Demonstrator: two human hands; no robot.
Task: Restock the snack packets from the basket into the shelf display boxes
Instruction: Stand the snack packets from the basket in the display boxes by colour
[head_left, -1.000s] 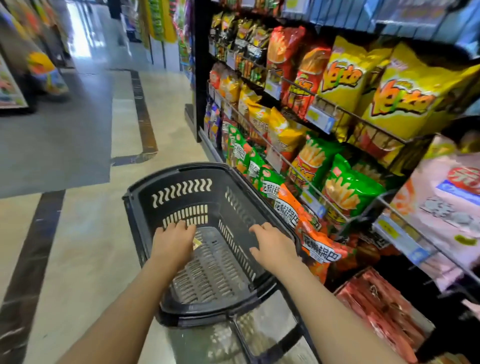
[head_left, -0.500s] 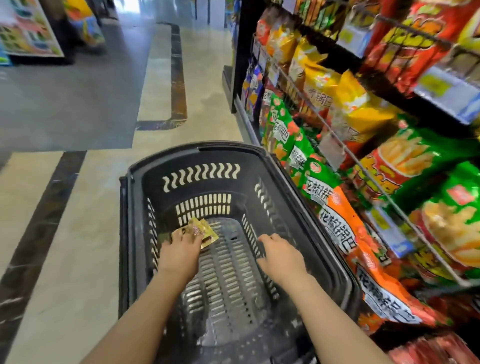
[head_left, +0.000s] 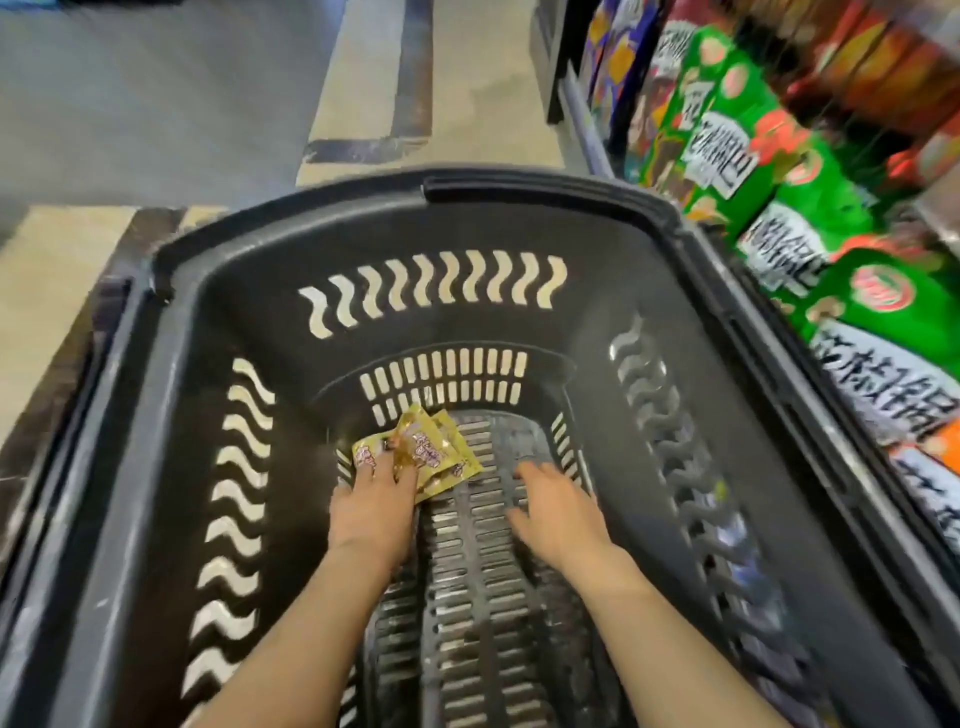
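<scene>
Both hands are down inside the basket (head_left: 171, 395), a dark plastic one with wavy slots cut in its walls and a slatted bottom. The left hand (head_left: 371, 512) is on the packets (head_left: 421, 452), a small cluster of gold wrappers lying at the far left of the basket bottom, right up against the end wall; its fingers are on top of them, with one packet poking up between the fingers, though whether they are pinching it or only pressing I cannot tell. The right hand (head_left: 558, 512) is beside it, apart from the left, fingers spread and relaxed, palm down over the slats and holding nothing; whether it touches the bottom is unclear. The packets are just beside its fingertips, not under them. Off to the right, close against the basket's rim, runs the shelf (head_left: 584, 111), packed with green bags (head_left: 727, 130) bearing white labels, with orange and red bags further along, all rather blurred. Behind the basket lies the floor (head_left: 156, 104), grey and beige with dark stripes.
</scene>
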